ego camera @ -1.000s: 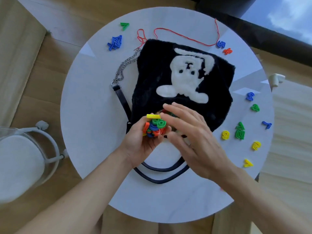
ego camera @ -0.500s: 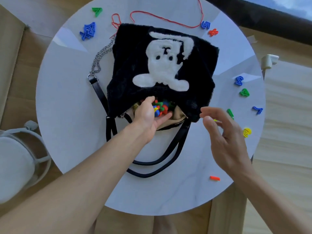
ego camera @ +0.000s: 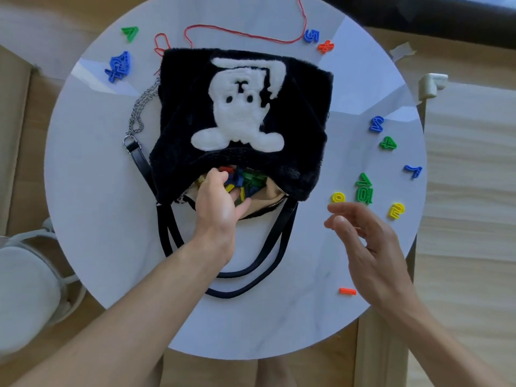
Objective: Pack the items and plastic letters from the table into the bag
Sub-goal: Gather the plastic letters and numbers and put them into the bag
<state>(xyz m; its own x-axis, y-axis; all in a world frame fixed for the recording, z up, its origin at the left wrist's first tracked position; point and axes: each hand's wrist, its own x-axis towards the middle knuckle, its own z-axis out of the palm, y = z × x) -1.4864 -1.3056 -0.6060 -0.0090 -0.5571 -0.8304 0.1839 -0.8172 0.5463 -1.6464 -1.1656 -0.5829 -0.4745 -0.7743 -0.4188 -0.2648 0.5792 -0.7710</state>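
A black furry bag [ego camera: 178, 113] with a white bear figure lies on the round white table [ego camera: 97, 191], its mouth open toward me. My left hand [ego camera: 217, 208] reaches into the mouth, fingers curled over a bunch of coloured plastic letters [ego camera: 251, 180]. My right hand [ego camera: 371, 252] hovers empty with relaxed fingers, just below a yellow piece [ego camera: 338, 197] and stacked green pieces [ego camera: 363, 189]. More pieces lie to the right: yellow [ego camera: 396, 210], blue [ego camera: 413, 170], green [ego camera: 388, 143], blue [ego camera: 377, 124]. An orange bar [ego camera: 348, 291] sits by my right wrist.
At the far left lie a blue pile [ego camera: 118, 66] and a green piece [ego camera: 130, 32]; at the far edge lie a blue 5 [ego camera: 311, 36], an orange piece [ego camera: 325, 46] and a red string [ego camera: 243, 34]. The bag's black handles [ego camera: 273, 247] loop toward me. A white stool [ego camera: 25, 289] stands left.
My left hand carried the bunch of letters from in front of the bag into its mouth. My right hand left the bunch and moved right, toward the loose pieces.
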